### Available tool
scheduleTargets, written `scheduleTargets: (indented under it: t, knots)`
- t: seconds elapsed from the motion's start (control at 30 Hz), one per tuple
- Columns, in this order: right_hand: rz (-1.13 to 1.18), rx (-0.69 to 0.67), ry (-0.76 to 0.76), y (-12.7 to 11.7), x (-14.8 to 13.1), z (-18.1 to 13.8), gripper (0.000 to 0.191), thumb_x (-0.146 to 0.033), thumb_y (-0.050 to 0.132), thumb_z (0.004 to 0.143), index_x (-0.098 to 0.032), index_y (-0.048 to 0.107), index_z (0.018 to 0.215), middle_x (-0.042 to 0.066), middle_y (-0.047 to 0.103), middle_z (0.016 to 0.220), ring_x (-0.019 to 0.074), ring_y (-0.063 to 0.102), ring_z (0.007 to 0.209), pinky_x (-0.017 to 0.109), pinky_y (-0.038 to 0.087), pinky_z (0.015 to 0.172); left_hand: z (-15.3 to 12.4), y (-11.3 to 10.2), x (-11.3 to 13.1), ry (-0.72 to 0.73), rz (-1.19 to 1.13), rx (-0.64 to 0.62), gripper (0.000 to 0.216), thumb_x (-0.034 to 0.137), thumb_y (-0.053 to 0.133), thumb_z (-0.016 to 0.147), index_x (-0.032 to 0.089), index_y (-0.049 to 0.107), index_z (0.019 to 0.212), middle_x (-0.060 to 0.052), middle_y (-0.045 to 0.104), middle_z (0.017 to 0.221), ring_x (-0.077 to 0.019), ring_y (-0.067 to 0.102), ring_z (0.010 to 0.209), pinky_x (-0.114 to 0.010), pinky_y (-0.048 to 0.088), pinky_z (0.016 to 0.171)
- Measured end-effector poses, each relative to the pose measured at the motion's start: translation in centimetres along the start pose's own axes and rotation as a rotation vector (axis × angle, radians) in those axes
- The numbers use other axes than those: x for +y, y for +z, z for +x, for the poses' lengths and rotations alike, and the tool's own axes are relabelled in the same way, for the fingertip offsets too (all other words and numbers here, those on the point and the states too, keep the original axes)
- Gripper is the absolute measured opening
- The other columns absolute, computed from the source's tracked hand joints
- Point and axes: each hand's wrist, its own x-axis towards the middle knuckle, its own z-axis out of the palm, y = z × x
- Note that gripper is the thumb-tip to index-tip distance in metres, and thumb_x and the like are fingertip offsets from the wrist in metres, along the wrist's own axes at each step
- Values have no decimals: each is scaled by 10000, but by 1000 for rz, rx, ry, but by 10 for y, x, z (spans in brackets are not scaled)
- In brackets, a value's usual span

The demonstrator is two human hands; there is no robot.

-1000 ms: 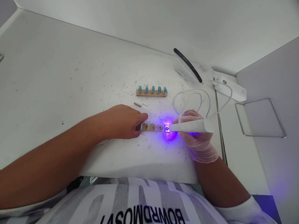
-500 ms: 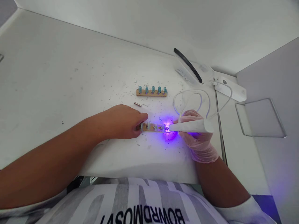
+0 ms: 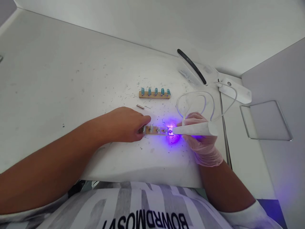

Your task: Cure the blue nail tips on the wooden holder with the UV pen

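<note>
My bare left hand (image 3: 127, 124) pinches the left end of a wooden nail-tip stand (image 3: 152, 129) that carries a row of clear nail tips. In my right hand (image 3: 201, 140), which wears a pale pink glove, is a white handheld UV lamp (image 3: 193, 128). Violet light glows from the lamp's narrow tip, right at the nail tip on the stand's right end. Whether lamp and nail tip touch, I cannot tell. Behind them sits a second wooden stand (image 3: 154, 95) with several blue nail tips upright on it. Between the two stands lies a short metallic rod (image 3: 140, 106).
A white cable (image 3: 213, 105) loops behind my right hand toward a white box (image 3: 235, 91). Near the wall lies a black curved nail file (image 3: 192, 66) beside clear plastic. A metal wire frame (image 3: 267, 121) stands at the right. Dark specks dot the white table (image 3: 71, 82).
</note>
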Motion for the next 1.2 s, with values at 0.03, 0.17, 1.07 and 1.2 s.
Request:
scheduleTargets:
  t: [0.03,0.17,1.07,1.2]
  knots:
    - [1,0,3,0,0,0,45,-261,706,895,-273,703,938,-2,750,777,187,606,621,405,499,659,0,-1,0,0,5,-4,102,307,579,885,246,513,837,-16,668,775,-196,546,629,-338,280,583]
    - [4,-3,9,-1,0,-1,64,-264,718,883,-274,712,946,1,747,779,190,613,626,408,506,664,0,-2,2,6,25,-10,103,303,570,889,245,503,838,-17,662,774,-197,543,631,-338,282,574]
    - [-7,9,1,1,-1,0,108,-251,714,883,-275,707,987,-2,744,771,189,604,621,403,507,657,0,-4,3,2,14,-5,105,310,572,885,245,508,834,-18,668,768,-195,542,619,-339,294,569]
    - [-6,24,-4,2,-1,0,77,-248,713,884,-271,708,957,5,743,770,191,597,618,403,500,649,-1,-5,4,6,20,-15,93,312,563,889,243,519,846,-30,671,786,-205,559,635,-345,294,563]
